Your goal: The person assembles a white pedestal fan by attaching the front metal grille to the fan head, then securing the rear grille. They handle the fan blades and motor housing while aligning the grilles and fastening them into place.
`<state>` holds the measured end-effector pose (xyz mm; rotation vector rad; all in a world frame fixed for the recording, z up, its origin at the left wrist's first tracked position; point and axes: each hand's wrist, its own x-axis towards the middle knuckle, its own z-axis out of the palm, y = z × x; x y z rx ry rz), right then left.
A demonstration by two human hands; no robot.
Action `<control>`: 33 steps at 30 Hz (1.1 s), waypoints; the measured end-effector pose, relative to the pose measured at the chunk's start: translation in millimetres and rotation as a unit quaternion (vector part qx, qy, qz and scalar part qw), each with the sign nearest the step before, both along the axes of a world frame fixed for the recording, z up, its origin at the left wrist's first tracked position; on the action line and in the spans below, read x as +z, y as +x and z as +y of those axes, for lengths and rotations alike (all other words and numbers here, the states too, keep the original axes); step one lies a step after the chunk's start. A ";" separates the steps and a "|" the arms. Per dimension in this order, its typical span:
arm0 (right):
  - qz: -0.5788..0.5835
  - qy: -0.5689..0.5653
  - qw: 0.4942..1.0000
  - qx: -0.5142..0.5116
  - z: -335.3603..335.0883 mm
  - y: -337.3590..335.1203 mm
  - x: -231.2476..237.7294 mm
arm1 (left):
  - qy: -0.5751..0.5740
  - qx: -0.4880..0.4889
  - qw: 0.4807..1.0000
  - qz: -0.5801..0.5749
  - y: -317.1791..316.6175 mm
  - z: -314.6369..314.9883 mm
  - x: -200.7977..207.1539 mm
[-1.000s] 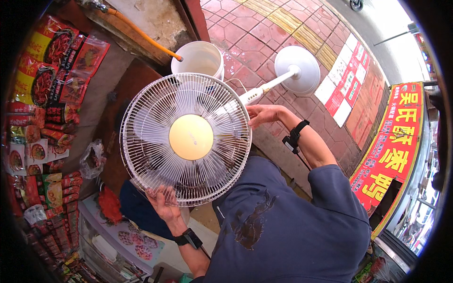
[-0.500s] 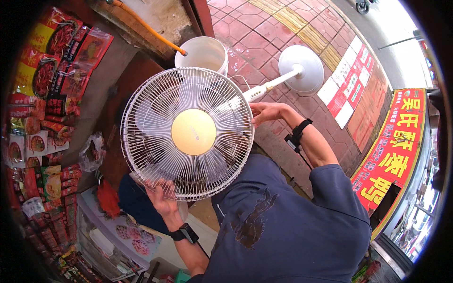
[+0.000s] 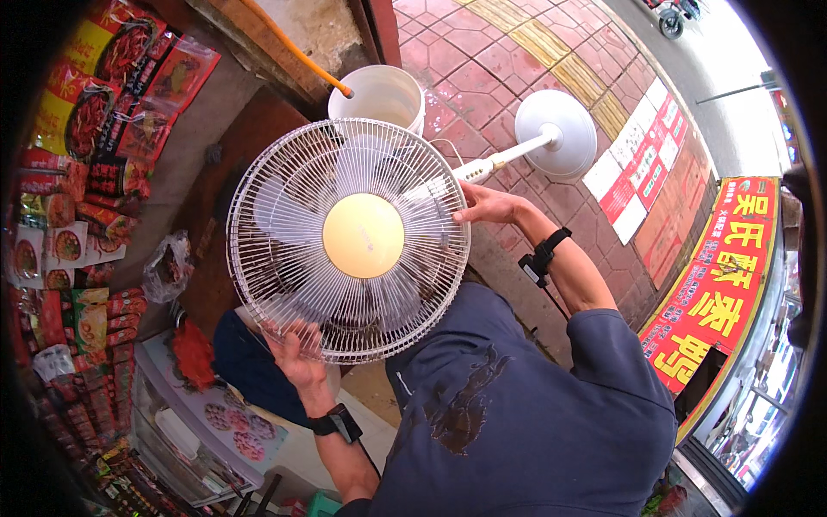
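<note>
A white electric fan (image 3: 363, 235) with a round wire guard and a cream-yellow centre cap is in front of me, its face turned up. My left hand (image 3: 300, 360) grips the guard's lower left rim, with fingers showing through the wires. At the right rim my right hand (image 3: 489, 205) takes hold, thumb over the front edge and the other fingers partly hidden behind. From the guard's right side a white pole (image 3: 517, 152) runs to the round base (image 3: 556, 133) on the paving.
A white bucket (image 3: 379, 90) stands beyond the fan, below an orange hose (image 3: 301, 53). Packaged foods (image 3: 82, 233) hang at the left, near a glass-fronted case (image 3: 185, 431). Printed boards (image 3: 637, 164) lie on the red paving. A red sign (image 3: 715, 284) stands at the right.
The view has shifted slightly, so the fan and bucket sit a little further right. Both hands stay on the guard. A wheeled vehicle shows more on the street.
</note>
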<state>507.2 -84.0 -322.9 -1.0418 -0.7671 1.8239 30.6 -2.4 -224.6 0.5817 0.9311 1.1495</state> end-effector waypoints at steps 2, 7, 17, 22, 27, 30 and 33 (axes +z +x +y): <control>-0.040 -0.010 0.999 -0.007 -0.6 -0.1 0.7 | 0.007 0.011 1.000 -0.008 3.8 -1.5 -0.9; -0.062 -0.022 0.998 -0.002 -0.8 -1.8 1.4 | 0.028 0.007 0.999 0.032 10.4 -0.8 3.5; -0.062 -0.007 0.998 -0.014 -1.5 -3.6 -9.8 | 0.254 -0.003 0.808 0.531 41.8 -1.7 26.4; -0.068 0.018 0.997 -0.021 0.5 -5.4 -4.8 | 0.300 -0.072 0.612 0.728 23.5 5.0 48.9; -0.098 -0.020 0.995 -0.007 2.3 -6.6 4.2 | 0.296 -0.077 0.632 0.712 18.1 7.1 46.3; -0.097 -0.015 0.995 -0.010 3.5 -6.5 4.1 | 0.290 -0.057 0.715 0.634 18.2 3.8 33.7; -0.091 -0.014 0.996 -0.017 0.1 -7.9 0.1 | 0.277 -0.060 0.727 0.626 17.5 1.5 19.8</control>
